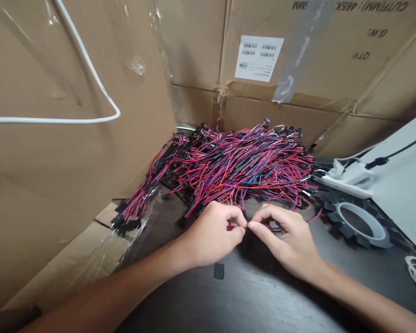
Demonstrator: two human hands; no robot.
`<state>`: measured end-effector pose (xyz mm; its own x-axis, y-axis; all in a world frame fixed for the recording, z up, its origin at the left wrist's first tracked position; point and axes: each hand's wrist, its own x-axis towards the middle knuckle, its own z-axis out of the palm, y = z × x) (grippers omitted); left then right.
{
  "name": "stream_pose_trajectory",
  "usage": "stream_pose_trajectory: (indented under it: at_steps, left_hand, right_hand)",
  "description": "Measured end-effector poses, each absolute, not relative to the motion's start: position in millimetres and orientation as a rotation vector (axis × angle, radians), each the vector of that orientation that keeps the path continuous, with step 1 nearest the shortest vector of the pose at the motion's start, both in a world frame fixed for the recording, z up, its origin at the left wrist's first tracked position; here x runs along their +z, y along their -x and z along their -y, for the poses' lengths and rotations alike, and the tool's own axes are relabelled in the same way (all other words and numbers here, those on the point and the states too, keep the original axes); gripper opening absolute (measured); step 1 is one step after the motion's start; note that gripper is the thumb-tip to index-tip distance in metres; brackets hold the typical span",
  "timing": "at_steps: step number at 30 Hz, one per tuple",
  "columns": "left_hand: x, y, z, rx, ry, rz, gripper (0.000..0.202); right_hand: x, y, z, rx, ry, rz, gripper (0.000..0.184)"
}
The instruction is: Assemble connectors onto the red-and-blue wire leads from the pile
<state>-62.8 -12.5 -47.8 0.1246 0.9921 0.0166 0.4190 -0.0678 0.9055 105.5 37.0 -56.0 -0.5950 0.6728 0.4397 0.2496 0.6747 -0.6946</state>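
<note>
**Wire lead (233,227) pinched in both hands, huge heap right behind**

Pinching one thin red lead between thumb and forefinger of the left hand (211,236), same grip with the right hand (287,243). Fingertips almost meeting, other fingers curled in loosely. Holding it just above the dark table (263,296), right at the near edge of the pile (242,162). Reaching in low from both bottom corners, with wrists on or just over the tabletop, can't tell which.

Progress-wise, guessing barely dented. Looking at a massive tangle of red, blue and black leads with black connectors, heaped against the cardboard boxes (194,55). Off to the left, a tidier bundle (135,206) on clear plastic with ends roughly lined up. Maybe the sorted lot, maybe not, hard to call. Only the one lead in hand, so plenty left by the look of it.

Also lying around:
- tape roll (358,222) in a black toothed ring, off to the right
- white power strip (346,178) behind that
- small black scrap (219,271) on the table by the left wrist
</note>
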Motion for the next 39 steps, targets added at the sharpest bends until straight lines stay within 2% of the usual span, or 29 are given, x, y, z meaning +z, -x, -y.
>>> stream_pose_trajectory:
  at_steps: [8,16,20,24,28,35,39]
  left_hand:
    - [-46.3,60.2,12.9,0.927,-1.487,-1.359,0.010]
    - [-40.3,59.8,10.9,0.950,-1.288,-1.290,0.010]
    - [-39.2,61.3,8.7,0.979,-1.249,-1.318,0.015]
    - [-37.8,63.5,6.6,0.972,-1.231,-1.336,0.014]
    - [-37.7,64.3,5.0,1.013,-1.237,-1.337,0.013]
    - [-39.7,64.8,4.6,1.025,-1.327,-1.360,0.010]
    - [-39.9,65.6,5.7,1.018,-1.417,-1.377,0.010]
  right_hand:
    - [-54.5,-102.4,-39.8,1.145,0.880,2.049,0.019]
    - [-53.3,-101.9,-38.5,1.212,0.837,2.030,0.017]
    - [-54.4,-103.0,-39.4,1.272,0.823,1.955,0.022]
    - [-52.4,-104.2,-44.5,1.409,0.831,1.853,0.037]
    - [-43.4,-105.7,-49.7,1.496,0.882,1.883,0.018]
    - [-38.0,-106.5,-47.3,1.423,0.858,2.057,0.007]
    - [-39.8,-105.5,-44.5,1.420,0.860,2.067,0.006]
